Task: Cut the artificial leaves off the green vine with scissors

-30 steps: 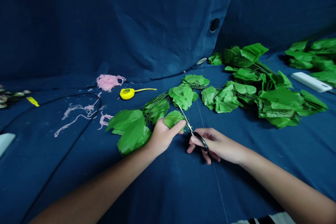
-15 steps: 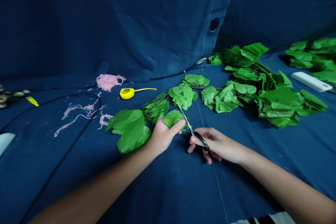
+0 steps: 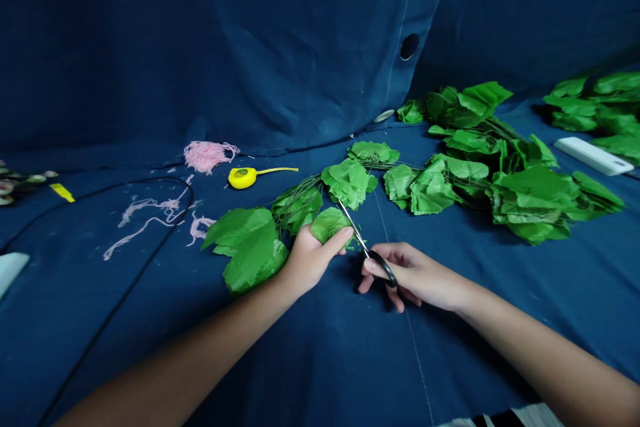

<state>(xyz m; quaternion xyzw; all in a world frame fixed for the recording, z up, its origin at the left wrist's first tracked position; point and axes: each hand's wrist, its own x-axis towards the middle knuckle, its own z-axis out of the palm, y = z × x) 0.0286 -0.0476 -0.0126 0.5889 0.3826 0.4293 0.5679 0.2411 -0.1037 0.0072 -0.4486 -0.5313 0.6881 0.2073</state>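
In the head view, my left hand pinches a bunch of green artificial leaves between thumb and fingers. My right hand holds black-handled scissors, with its thumb at the handle. Their blades point up and left along the right edge of the held leaves, close to my left thumb. Small green scraps lie just right of the blades. More leaves on the same garland spread left of my left hand, and another leaf cluster lies just beyond it.
A large pile of green leaves lies to the right, near a white bar-shaped object. Behind my left hand are a yellow tape measure and pink yarn. A black cable loops across the blue cloth at left.
Almost nothing differs. Both hands, the scissors and the leaves keep nearly the same positions.
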